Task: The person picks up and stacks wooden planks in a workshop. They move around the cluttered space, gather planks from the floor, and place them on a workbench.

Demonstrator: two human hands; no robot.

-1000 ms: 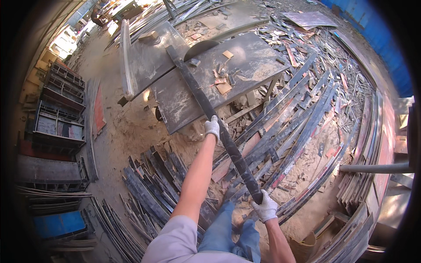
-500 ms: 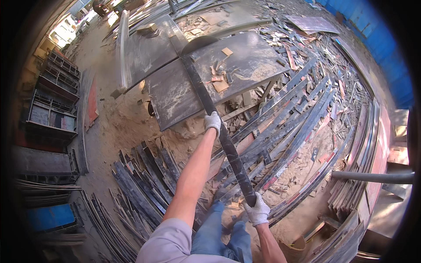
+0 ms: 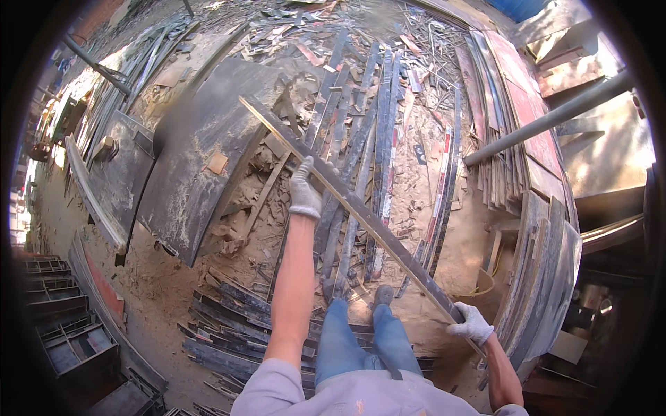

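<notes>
A long, dark plywood strip [image 3: 378,229] with a pale raw edge slants across in front of me, its far end up and to the left, its near end low on the right. Around its upper part my left hand [image 3: 305,191], in a pale work glove, is closed. My right hand [image 3: 473,324], gloved too, grips it close to the near end. The strip hangs above similar dark strips [image 3: 381,166] lying on the sandy ground. To its left stands a dark saw table [image 3: 208,132] with a small wood offcut [image 3: 217,163] on top.
Behind my legs and to the left lies a pile of dark strips [image 3: 229,326]. A grey pole [image 3: 555,118] juts in at the right above stacked panels [image 3: 534,139]. Scrap wood [image 3: 430,48] litters the far ground. Black metal frames [image 3: 76,347] stand lower left.
My view has turned right. The strip has come off the saw table and now slants from upper left to lower right over the ground strips, both hands still holding it.
</notes>
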